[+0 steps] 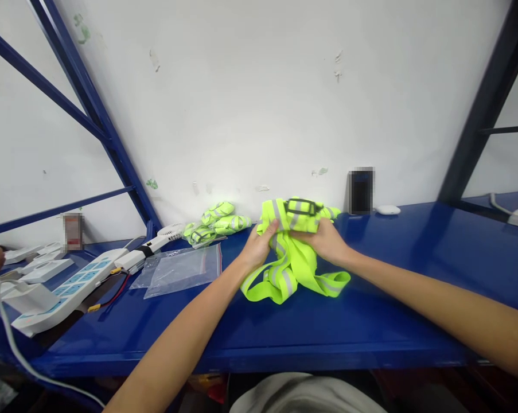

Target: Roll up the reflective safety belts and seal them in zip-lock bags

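- I can't read any words, numbers or signs here.
- The dark phone (361, 193) standing on the far right side is all blurry squares, so nothing on it can be read.
- The small reddish thing (73, 232) standing on the far left is all blurry squares too.
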Demonstrator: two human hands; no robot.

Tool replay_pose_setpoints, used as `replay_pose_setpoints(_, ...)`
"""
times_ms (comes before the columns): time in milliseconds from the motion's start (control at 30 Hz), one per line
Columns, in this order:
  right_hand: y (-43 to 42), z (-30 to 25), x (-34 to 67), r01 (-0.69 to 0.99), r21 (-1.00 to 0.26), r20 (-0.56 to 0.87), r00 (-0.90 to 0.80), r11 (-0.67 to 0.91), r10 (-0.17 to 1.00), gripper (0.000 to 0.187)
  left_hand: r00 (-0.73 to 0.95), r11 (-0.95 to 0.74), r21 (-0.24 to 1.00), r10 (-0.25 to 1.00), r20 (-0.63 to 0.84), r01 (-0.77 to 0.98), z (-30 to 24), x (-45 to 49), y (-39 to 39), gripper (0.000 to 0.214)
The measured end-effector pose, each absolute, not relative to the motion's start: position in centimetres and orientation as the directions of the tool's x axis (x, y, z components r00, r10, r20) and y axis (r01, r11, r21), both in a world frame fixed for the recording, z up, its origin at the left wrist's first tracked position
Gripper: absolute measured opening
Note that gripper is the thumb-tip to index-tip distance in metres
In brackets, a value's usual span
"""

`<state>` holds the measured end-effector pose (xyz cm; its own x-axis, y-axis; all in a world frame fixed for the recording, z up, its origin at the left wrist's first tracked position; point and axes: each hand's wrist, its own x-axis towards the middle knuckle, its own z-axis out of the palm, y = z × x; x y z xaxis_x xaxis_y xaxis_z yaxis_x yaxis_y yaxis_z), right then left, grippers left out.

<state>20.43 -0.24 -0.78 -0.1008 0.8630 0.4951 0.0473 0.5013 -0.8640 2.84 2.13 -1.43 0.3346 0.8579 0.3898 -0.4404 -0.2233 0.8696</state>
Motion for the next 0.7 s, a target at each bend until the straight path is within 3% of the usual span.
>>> replay_pose_setpoints(100, -0.4, -1.6, 19.8, 0.046, -0.803, 0.595, 0.013, 0.594, 0.804, 0.036, 0.335, -0.333, 0.889, 0.838, 0.432, -0.314, -2.3, 3.7, 1.4, 0.045)
replay_pose_setpoints(300, -1.3, -2.6, 18.5, -0.087, -0.880, 0.467, 0.019, 0.467, 0.884, 0.045, 0.258, -0.493, 0.837, 0.799, 0.543, -0.237, -2.0, 3.5, -0.1, 0.053)
replay_pose_setpoints(500, -3.0, -0.4, 19.0, -0.307, -0.915, 0.363, -0.345, 0.261, 0.866, 0.093, 0.069, -0.536, 0.820, 0.827, 0.558, -0.200, -0.4, 1.7, 1.4, 0.042)
replay_pose_setpoints(600, -3.2, 0.4, 19.4, -0.354, -0.920, 0.331, -0.469, 0.169, 0.819, 0.078, 0.062, -0.573, 0.799, 0.805, 0.591, -0.183, 0.0, 0.8, 2.1, 0.044)
replay_pose_setpoints(700, -2.9, 0.3, 19.5, -0.385, -0.909, 0.332, -0.442, 0.158, 0.833, 0.061, 0.023, -0.610, 0.776, 0.783, 0.621, -0.162, -0.3, 0.8, 1.7, 0.042)
